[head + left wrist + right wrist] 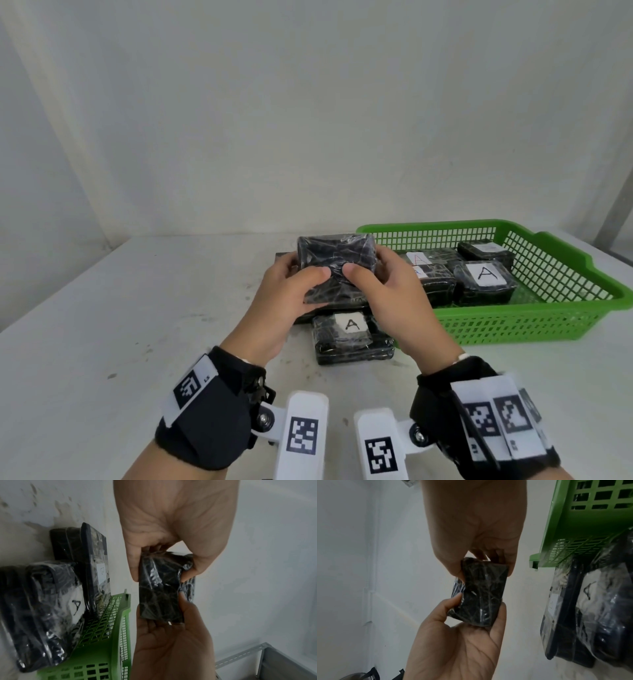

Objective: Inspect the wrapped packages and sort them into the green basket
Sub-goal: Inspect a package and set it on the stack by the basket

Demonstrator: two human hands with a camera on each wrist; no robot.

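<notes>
Both hands hold one black package (335, 255) wrapped in clear film, raised above the table; no label shows on its visible faces. My left hand (294, 287) grips its left end, thumb on the near face. My right hand (387, 286) grips the right end the same way. In the left wrist view the left hand (171, 536) pinches the package (161, 588) from above. The right wrist view shows the right hand (479, 534) gripping it (481, 595). The green basket (513, 325) stands at the right with several packages inside, one marked A (484, 282).
A wrapped package marked A (352, 339) lies on the white table (137, 325) just below my hands. A flat black package (284, 257) lies behind it, mostly hidden by the hands. A grey wall closes off the back. A metal rack (257, 655) stands off to one side.
</notes>
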